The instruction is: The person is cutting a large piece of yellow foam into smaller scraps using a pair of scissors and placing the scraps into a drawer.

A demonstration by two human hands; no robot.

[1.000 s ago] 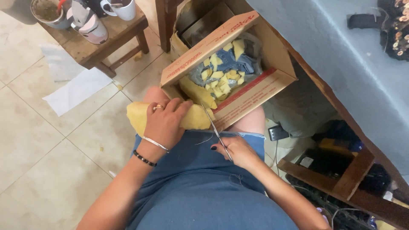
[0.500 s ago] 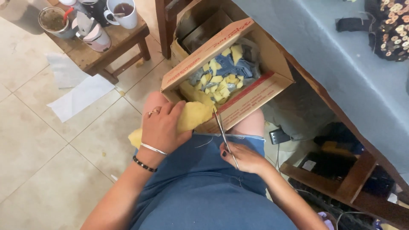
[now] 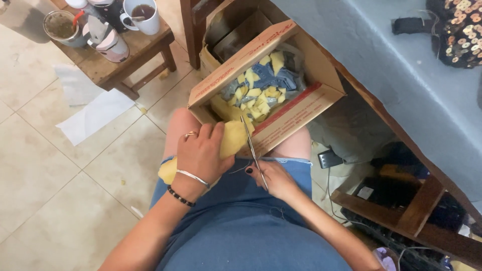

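yellow foam piece (image 3: pixel 232 138) on lap, slim scissors (image 3: pixel 252 150) upright beside it

A: What sort of place is this?
B: A home, informal craft corner. Beige tiled floor (image 3: pixel 45 165), low wooden stool (image 3: pixel 128 57) carrying a white mug (image 3: pixel 143 15) and a used cup (image 3: pixel 63 27).
A: Anything work-related?
B: A cardboard box (image 3: pixel 301 108) of yellow and denim scraps (image 3: pixel 263 88), a painted blue ledge (image 3: pixel 381 65), cluttered wooden shelving (image 3: pixel 411 211) below with cables. The person sits with the box by their knees. No benches or machines.
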